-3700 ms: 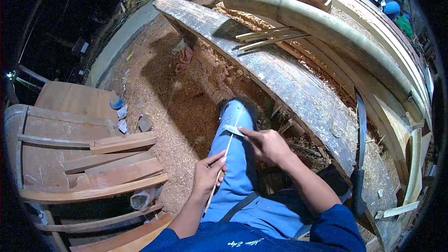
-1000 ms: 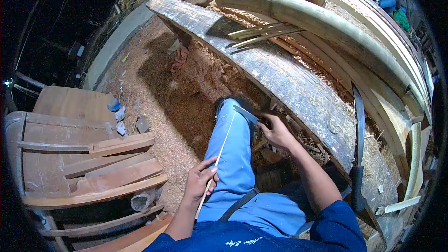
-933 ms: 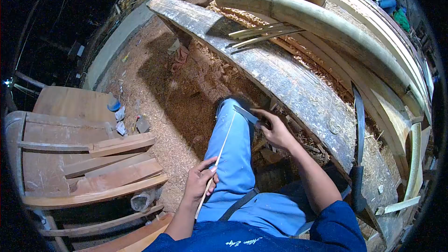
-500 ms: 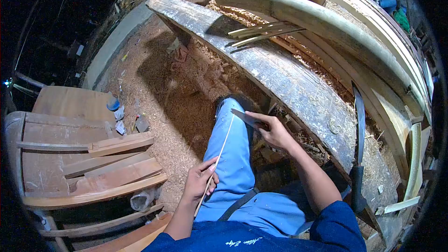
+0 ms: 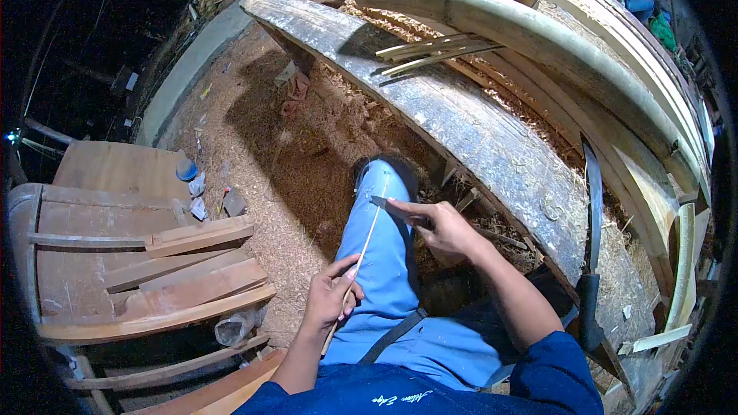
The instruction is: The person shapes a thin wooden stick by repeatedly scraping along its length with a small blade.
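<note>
A thin pale bamboo strip (image 5: 368,240) lies lengthwise over my thigh in blue trousers (image 5: 393,261). My left hand (image 5: 330,297) is closed round its lower part, with the near end poking out below the fist. Above the knee, my right hand (image 5: 447,229) grips a knife, its handle hidden in the fingers. The short dark knife blade (image 5: 390,206) points left and lies across the strip near its far end, appearing to touch it.
To the right runs a worn plank bench (image 5: 477,127) bearing several bamboo strips (image 5: 434,54) and a long machete (image 5: 592,223). A thick bamboo pole (image 5: 523,27) lies behind. At left is a wooden chair (image 5: 92,215) with wood offcuts (image 5: 192,292). Shavings cover the floor (image 5: 284,207).
My right hand and the knife have drawn back a little along the strip, toward my body. My left hand stays nearly in place, still holding the strip.
</note>
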The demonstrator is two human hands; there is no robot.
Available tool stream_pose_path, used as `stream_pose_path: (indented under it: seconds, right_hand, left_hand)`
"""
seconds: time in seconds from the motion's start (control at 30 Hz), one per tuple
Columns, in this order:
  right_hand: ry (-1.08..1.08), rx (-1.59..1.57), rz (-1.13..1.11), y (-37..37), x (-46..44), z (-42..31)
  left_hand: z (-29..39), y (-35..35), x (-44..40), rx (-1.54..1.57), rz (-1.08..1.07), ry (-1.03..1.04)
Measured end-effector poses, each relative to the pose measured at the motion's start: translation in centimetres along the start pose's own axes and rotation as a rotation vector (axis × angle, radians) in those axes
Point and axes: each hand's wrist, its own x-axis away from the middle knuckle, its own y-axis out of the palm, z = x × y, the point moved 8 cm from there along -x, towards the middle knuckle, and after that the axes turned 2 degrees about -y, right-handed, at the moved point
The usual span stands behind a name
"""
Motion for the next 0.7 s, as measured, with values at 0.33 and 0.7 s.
stream_pose_path:
  seconds: [0.33, 0.7]
  right_hand:
    - [-0.126, 0.102, -0.064, 0.4, 0.9, -3.0]
    - [-0.242, 0.055, 0.181, -0.1, 0.7, -0.6]
  left_hand:
    - [-0.4, 0.0, -0.6, 0.023, 0.036, 0.024]
    - [-0.7, 0.2, -0.9, 0.055, 0.053, 0.005]
